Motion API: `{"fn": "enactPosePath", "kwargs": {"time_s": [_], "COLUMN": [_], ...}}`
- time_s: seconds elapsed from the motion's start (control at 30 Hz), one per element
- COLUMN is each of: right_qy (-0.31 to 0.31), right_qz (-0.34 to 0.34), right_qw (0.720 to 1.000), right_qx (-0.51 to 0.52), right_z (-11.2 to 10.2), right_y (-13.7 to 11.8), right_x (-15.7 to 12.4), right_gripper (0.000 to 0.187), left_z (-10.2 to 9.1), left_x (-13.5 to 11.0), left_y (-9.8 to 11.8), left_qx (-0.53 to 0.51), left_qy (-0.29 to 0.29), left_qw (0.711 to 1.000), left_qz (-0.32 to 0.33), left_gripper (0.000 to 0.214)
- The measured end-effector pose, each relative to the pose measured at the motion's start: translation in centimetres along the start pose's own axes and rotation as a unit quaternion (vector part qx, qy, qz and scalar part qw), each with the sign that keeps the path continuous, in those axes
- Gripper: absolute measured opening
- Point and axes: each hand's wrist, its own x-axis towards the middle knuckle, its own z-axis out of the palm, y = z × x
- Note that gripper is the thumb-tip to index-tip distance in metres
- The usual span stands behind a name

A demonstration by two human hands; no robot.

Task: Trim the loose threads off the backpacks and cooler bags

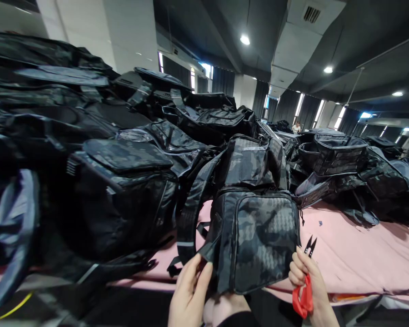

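A dark camouflage backpack [264, 238] stands upright at the front edge of the pink-covered table, its front panel facing me. My left hand [191, 290] is closed in a pinch on a dark flap of fabric at the backpack's lower left side. At the lower right side, my right hand [306, 277] is closed around thread snips [310, 247], blades pointing up and red wrapping [303, 297] hanging below the fingers. Its fingertips are beside the bag's edge; whether they also grip the fabric I cannot tell. A shoulder strap [189, 218] curves down the bag's left side.
Piled dark backpacks [129, 190] crowd the left and back. More open bags [337, 154] lie to the right. Pink cloth [354, 259] shows on the table right of my right hand, with a small scrap [321, 223]. A person [296, 127] is far off.
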Motion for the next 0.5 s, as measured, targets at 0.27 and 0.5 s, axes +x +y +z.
{"fn": "enactPosePath", "kwargs": {"time_s": [0.27,0.5], "right_qy": [0.055,0.046], "right_qz": [-0.010,0.003], "right_qw": [0.996,0.995], "right_qx": [-0.075,-0.086], "right_z": [-1.0,-1.1], "right_y": [0.1,-0.9], "right_x": [0.5,0.8], "right_gripper": [0.057,0.054], "left_z": [-0.1,-12.7], "left_x": [3.9,5.4], "left_y": [5.2,-0.9], "left_qx": [-0.327,-0.241], "left_qy": [-0.035,0.266], "left_qw": [0.932,0.933], "left_qz": [-0.150,-0.033], "left_gripper": [0.031,0.017]}}
